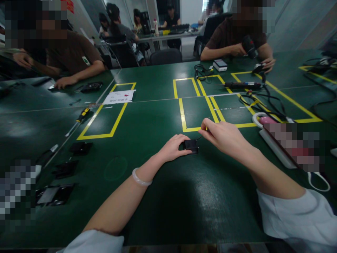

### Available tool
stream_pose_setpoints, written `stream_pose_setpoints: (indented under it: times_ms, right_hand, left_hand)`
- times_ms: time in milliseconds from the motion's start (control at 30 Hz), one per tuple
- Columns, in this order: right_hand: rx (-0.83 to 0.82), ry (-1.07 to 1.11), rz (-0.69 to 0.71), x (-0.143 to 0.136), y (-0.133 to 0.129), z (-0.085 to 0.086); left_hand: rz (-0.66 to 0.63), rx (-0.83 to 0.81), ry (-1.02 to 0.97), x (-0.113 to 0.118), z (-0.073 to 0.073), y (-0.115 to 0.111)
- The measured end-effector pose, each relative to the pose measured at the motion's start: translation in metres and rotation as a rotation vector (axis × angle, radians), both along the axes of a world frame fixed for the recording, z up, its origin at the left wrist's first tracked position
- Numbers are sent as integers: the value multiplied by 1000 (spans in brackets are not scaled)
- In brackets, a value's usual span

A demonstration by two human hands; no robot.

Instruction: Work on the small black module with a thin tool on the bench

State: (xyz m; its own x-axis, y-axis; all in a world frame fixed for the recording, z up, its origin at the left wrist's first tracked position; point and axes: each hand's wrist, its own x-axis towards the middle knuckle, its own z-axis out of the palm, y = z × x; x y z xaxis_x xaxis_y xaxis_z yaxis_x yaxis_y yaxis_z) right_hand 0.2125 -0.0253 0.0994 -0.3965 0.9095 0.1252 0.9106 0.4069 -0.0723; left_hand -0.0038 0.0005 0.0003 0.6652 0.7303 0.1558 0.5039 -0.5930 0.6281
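The small black block (191,145) sits on the green counter (147,123), inward from its near edge and outside the yellow tape outlines. It looks light, rigid and hard-shelled, perhaps a little slick; its opposite side faces seem the best hold, clear of the small metal bits at its ends. The left hand (175,147) grips it, thumb and fingers parted by about its width. The right hand (223,135) pinches a thin dark stem (200,137) at the block's far corner, its fingertips nearly closed.
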Motion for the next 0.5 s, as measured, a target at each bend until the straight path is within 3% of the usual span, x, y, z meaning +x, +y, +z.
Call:
stream_pose_setpoints:
  times_ms: [333, 500]
  right_hand:
    - [-4, 79, 29, 0, -3, 1]
    - [-18, 9, 2, -2, -2, 1]
  left_hand:
    - [-6, 0, -3, 0, -1, 1]
    - [-2, -9, 2, -1, -1, 1]
